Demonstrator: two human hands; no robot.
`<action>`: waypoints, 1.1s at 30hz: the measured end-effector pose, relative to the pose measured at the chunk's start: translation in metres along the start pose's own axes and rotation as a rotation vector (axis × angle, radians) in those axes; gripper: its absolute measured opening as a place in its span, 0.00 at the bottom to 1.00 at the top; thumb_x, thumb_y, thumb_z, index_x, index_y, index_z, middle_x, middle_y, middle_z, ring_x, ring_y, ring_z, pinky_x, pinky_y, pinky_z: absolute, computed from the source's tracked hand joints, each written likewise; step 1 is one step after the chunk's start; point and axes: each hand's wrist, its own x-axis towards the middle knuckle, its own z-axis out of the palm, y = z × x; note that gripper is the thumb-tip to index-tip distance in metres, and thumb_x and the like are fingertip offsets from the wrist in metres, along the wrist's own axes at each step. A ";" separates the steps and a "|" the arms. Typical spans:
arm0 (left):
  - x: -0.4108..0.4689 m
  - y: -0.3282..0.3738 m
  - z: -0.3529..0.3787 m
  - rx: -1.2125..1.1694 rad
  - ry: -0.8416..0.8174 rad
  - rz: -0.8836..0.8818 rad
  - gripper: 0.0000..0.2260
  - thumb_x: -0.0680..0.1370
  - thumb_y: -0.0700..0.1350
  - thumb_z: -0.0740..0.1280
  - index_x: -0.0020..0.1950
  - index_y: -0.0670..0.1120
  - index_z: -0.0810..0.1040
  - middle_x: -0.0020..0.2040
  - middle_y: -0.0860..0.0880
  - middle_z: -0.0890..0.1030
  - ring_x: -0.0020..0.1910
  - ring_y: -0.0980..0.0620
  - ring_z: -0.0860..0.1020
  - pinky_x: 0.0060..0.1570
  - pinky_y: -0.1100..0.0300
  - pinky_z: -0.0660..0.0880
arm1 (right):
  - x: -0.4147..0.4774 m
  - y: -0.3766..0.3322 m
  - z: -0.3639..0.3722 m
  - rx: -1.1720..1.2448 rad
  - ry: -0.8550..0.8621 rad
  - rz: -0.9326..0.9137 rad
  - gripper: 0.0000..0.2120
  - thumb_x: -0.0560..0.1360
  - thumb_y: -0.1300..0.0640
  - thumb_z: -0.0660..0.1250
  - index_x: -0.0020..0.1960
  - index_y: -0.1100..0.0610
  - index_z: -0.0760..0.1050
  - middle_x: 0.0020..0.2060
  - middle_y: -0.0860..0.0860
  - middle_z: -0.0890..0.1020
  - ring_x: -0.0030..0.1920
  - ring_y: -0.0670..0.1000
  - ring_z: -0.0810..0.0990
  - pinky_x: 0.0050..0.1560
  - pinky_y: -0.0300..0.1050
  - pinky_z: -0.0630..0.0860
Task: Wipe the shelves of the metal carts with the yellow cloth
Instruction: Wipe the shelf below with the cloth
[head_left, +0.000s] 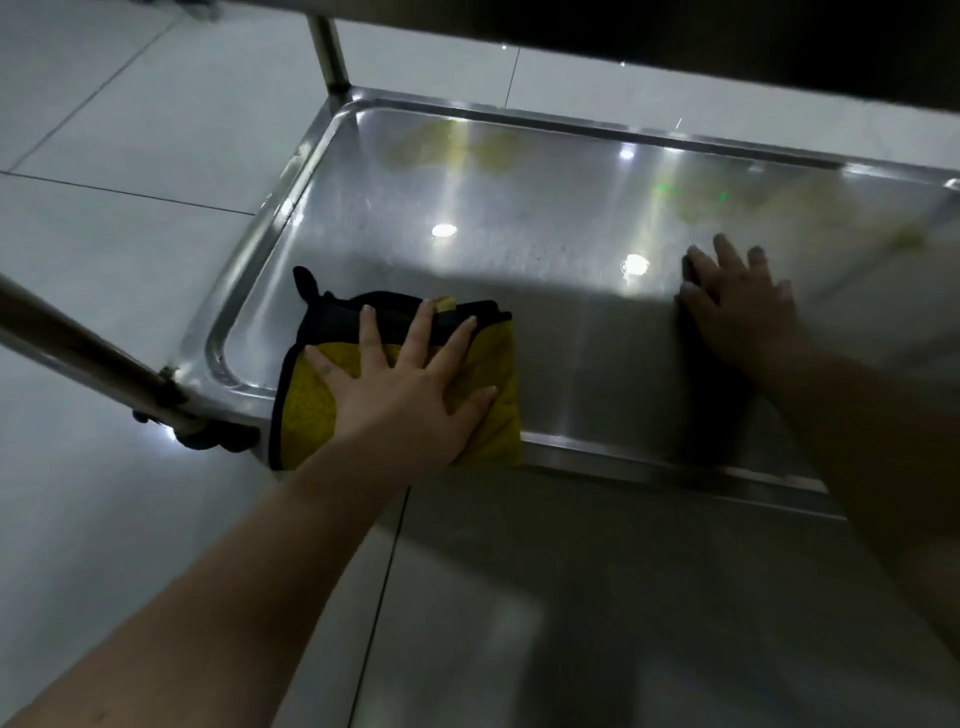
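A: Where is the cloth (311, 410)?
B: Left of centre, on the shelf (519, 208), under the flat, spread left hand (400, 395). It looks soft and light; press its middle. The right hand (737, 312) rests open, empty.

Both hands palm-down, fingers spread.
Left hand (405, 387): flat, all five fingers straight and splayed, thumb out to the right; bare left forearm (234, 582) runs up from lower left. Right hand (740, 312): flat too, fingers extended and pointing away, shadowed and slightly blurred; bare right forearm (883, 441) enters from the right edge.
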 end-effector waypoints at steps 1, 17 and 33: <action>-0.001 0.009 0.001 0.010 0.000 0.019 0.31 0.75 0.72 0.41 0.75 0.68 0.32 0.79 0.55 0.33 0.76 0.35 0.33 0.64 0.21 0.40 | -0.001 0.003 0.004 -0.022 -0.008 0.017 0.25 0.83 0.45 0.51 0.79 0.48 0.55 0.80 0.50 0.54 0.78 0.61 0.50 0.73 0.68 0.51; 0.164 0.140 -0.039 -0.019 0.017 0.145 0.33 0.75 0.74 0.45 0.77 0.68 0.41 0.81 0.52 0.40 0.77 0.35 0.37 0.62 0.19 0.38 | -0.006 0.003 0.008 -0.015 0.027 0.003 0.26 0.83 0.43 0.45 0.80 0.43 0.47 0.80 0.48 0.48 0.79 0.56 0.46 0.75 0.65 0.46; 0.094 0.136 -0.008 -0.012 0.070 0.229 0.31 0.75 0.74 0.41 0.76 0.68 0.37 0.80 0.54 0.37 0.77 0.36 0.34 0.62 0.20 0.36 | -0.010 0.001 0.011 -0.004 0.029 0.029 0.26 0.83 0.43 0.44 0.80 0.44 0.47 0.80 0.48 0.49 0.79 0.56 0.46 0.75 0.63 0.44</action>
